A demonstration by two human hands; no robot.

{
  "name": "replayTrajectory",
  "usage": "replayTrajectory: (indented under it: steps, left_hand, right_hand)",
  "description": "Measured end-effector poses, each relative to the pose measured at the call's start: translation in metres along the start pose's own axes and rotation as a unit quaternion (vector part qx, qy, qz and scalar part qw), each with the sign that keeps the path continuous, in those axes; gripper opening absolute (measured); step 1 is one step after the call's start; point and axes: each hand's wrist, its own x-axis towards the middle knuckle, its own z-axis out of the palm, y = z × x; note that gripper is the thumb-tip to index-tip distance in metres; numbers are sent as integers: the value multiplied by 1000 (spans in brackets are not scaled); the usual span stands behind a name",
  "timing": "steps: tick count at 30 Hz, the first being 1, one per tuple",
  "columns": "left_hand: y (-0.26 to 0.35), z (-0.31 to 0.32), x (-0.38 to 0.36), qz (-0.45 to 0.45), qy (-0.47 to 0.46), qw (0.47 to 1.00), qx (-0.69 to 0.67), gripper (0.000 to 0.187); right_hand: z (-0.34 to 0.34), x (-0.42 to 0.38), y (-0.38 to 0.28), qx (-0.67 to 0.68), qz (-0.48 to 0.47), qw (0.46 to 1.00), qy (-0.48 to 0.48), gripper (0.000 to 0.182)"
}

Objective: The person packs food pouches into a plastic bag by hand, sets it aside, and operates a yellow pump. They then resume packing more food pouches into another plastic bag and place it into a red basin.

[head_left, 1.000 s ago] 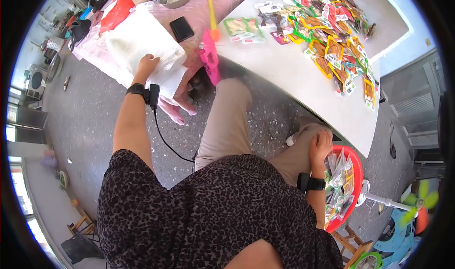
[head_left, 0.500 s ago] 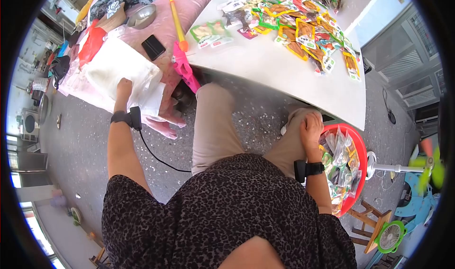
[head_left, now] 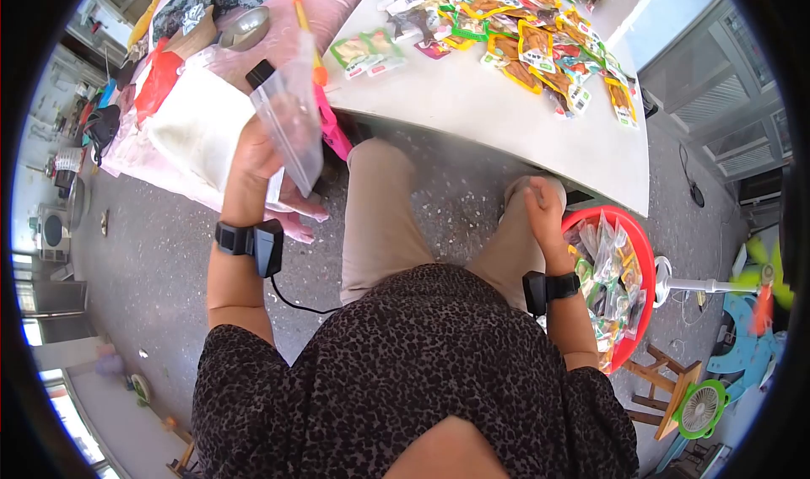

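My left hand (head_left: 258, 152) is closed on a clear plastic bag (head_left: 294, 129), which stands up from the fingers over the edge of the pink-covered surface. Just left of that hand lies a white sheet-like stack (head_left: 198, 116). My right hand (head_left: 545, 211) hovers by my right knee, fingers loosely apart and nothing visible in it. Beside that wrist stands a red tub (head_left: 648, 289) filled with clear bags of packets (head_left: 609, 268). On the white table (head_left: 422, 95) ahead spreads a heap of small sealed food packets (head_left: 536, 45).
A black phone (head_left: 260, 74), partly behind the bag, lies on the pink cover (head_left: 291, 36) near a metal bowl (head_left: 245, 29). Something bright pink (head_left: 332, 125) hangs by the table corner. At right are a white-poled fan (head_left: 709, 286), a wooden stool (head_left: 666, 386) and a small green fan (head_left: 700, 409).
My left hand has come up off the white stack and rightward, now with a clear plastic bag in it. My right hand has lifted from my knee and turned.
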Motion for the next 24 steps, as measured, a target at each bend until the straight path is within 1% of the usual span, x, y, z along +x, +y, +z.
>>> replayTrajectory:
  steps: [1, 2, 3, 5, 7, 8, 10, 11, 12, 13, 15, 16, 17, 18, 19, 20, 22, 24]
  left_hand:
    - [-13, 3, 5, -23, -24, 999, -42, 23]
    - [-21, 26, 7, -46, -55, 997, -41, 23]
    - [-38, 33, 13, -52, -130, 983, -120, 25]
    - [-57, 50, 20, -95, -216, 959, -157, 26]
    - [-67, 77, 17, -124, -191, 965, -129, 15]
    - [-71, 87, 14, -136, -177, 968, -113, 12]
    - [-85, 93, 14, -160, -128, 964, -170, 13]
    - [-90, 99, 14, -169, -102, 960, -198, 13]
    - [-86, 117, 12, -199, 18, 956, -216, 12]
    - [-90, 113, 16, -162, -48, 970, -174, 11]
    - [-102, 100, 24, -85, -176, 977, -87, 11]
    - [-110, 102, 21, -71, -100, 992, -21, 6]
    - [-112, 114, 17, -72, -9, 994, 84, 5]
    - [-120, 118, 17, -31, -10, 984, 177, 8]
    - [-128, 119, 19, 11, -10, 963, 269, 10]
    - [-134, 122, 20, 26, 1, 948, 317, 12]
    - [-142, 128, 20, 56, 27, 910, 410, 15]
    - [-151, 132, 23, 69, 17, 901, 428, 16]
  right_hand:
    - [4, 4, -6, 72, 38, 996, -27, 16]
    - [8, 8, -12, 142, 77, 985, -51, 16]
    - [11, 14, -17, 211, 115, 968, -73, 17]
    - [18, 24, -36, 318, 101, 936, -111, 25]
    - [19, 33, -63, 443, 200, 862, -144, 33]
    - [19, 35, -72, 479, 224, 838, -138, 34]
    - [22, 38, -84, 548, 267, 782, -131, 36]
    - [25, 38, -82, 514, 232, 822, -73, 36]
    - [28, 39, -79, 476, 196, 857, -15, 35]
    - [30, 38, -78, 434, 160, 886, 42, 35]
    - [15, 35, -89, 400, 116, 907, 55, 34]
    - [7, 32, -96, 382, 93, 917, 61, 33]
    - [4, 30, -100, 309, 23, 950, 52, 33]
    - [1, 30, -103, 231, -49, 971, 42, 32]
    - [-2, 31, -107, 152, -122, 980, 33, 32]
    - [-4, 31, -113, 178, -118, 977, 21, 33]
    - [0, 27, -116, 227, -71, 970, -57, 32]
    - [-1, 27, -125, 254, -32, 954, -153, 29]
